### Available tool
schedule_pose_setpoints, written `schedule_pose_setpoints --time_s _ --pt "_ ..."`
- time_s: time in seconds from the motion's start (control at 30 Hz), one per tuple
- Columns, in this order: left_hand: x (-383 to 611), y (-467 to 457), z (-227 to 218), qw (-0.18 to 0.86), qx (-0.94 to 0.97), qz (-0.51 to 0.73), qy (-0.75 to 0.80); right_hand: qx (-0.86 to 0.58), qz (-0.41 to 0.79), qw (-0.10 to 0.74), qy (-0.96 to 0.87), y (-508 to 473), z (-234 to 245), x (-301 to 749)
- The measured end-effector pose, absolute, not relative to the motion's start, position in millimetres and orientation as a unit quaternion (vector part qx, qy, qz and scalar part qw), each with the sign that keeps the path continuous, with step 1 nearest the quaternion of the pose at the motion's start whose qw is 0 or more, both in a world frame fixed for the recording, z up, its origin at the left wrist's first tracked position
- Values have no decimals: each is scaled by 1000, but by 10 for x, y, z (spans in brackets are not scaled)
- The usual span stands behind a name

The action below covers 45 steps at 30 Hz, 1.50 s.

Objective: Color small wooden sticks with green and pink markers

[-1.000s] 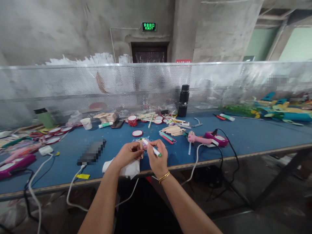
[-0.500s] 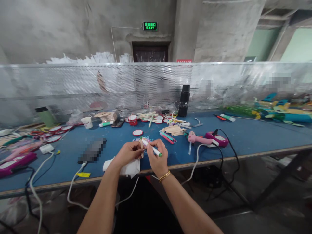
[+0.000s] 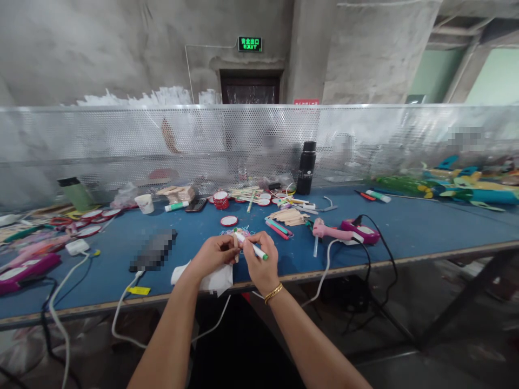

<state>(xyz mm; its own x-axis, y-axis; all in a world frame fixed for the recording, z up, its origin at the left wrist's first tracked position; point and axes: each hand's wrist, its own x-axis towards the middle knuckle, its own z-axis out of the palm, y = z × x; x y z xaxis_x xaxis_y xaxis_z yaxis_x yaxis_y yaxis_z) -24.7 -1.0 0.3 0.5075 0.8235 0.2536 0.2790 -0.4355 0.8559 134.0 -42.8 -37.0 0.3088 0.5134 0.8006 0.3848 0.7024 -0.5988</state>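
Observation:
My left hand (image 3: 217, 253) pinches a wooden craft stick (image 3: 236, 254), held upright near the front edge of the blue table. In my right hand (image 3: 263, 259) is a white marker pen (image 3: 255, 249) with a green end, gripped like a pencil. Its green tip is at the upper part of the stick; whether it touches I cannot tell. Just behind my fingers lies a small pile of coloured bands (image 3: 247, 231), partly hidden. White tissue (image 3: 217, 280) lies under my left wrist.
Craft sticks (image 3: 288, 217) and coloured pens (image 3: 279, 228) lie behind my right hand. A pink glue gun (image 3: 334, 232) with a cable sits to the right. On the left are a phone (image 3: 154, 251) and a paper cup (image 3: 145, 203). A black bottle (image 3: 307, 168) stands by the mesh screen.
Almost nothing differs. The marker and my right hand have shifted very slightly; my left hand keeps the stick in the same place.

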Motion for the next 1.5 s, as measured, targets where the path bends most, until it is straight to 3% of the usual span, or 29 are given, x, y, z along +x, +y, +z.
schedule_pose_setpoints --time_s 1.5 --pt "-253 11 -9 409 765 351 353 -385 33 722 -574 -422 -374 1342"
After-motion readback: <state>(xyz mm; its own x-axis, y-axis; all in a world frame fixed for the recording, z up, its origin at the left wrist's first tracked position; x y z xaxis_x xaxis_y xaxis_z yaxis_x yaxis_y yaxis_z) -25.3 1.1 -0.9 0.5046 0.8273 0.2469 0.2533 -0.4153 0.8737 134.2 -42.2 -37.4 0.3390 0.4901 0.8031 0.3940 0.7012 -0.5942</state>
